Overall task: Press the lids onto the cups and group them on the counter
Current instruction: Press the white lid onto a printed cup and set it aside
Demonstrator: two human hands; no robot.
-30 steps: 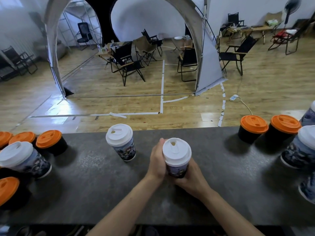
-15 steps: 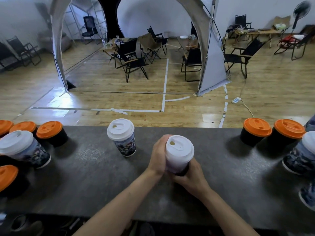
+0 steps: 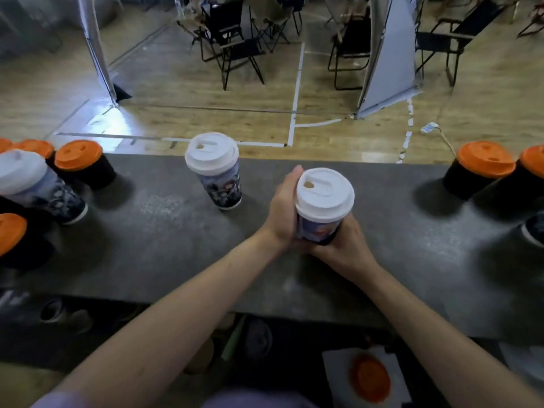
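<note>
White-lidded printed paper cup (image 3: 322,210) is clasped by both hands.
Held upright, smooth plastic lid topmost; left hand (image 3: 283,209) and right hand (image 3: 343,245) are wrapped round it above the speckled grey counter (image 3: 164,245).

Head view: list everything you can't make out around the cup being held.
Held cup: its base is hidden by the left hand and right hand, so whether it rests on the counter is unclear.
Lid: whether it is fully seated is too fine to tell.
Right-edge cup: cut off by the frame.
Orange thing below the counter: blurred.
</note>
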